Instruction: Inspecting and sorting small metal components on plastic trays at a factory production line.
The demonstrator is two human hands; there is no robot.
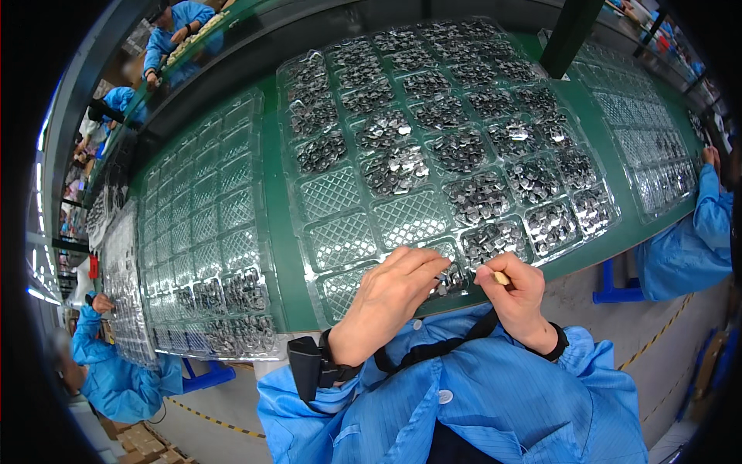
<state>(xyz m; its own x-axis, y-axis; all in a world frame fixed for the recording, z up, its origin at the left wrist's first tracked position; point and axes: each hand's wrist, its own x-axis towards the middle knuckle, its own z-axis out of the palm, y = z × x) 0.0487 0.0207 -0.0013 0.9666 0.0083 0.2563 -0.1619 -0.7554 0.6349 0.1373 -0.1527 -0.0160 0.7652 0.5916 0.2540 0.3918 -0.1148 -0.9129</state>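
Go gently with the small dark shiny pieces (452, 284) in the clear plastic tray (340, 240), fingers close together on your left hand (389, 295) and curled on your right hand (519, 300), whether pinching one I can't tell.

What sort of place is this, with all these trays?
Probably a factory assembly or sorting floor: a green bench bears clear compartmented trays, many filled with small dark parts, and nearby people wear matching blue smocks.

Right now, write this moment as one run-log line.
left hand: over clear tray, fingertips beside dark pieces | right hand: yellowish piece, held or worn unclear | clear tray: partly filled
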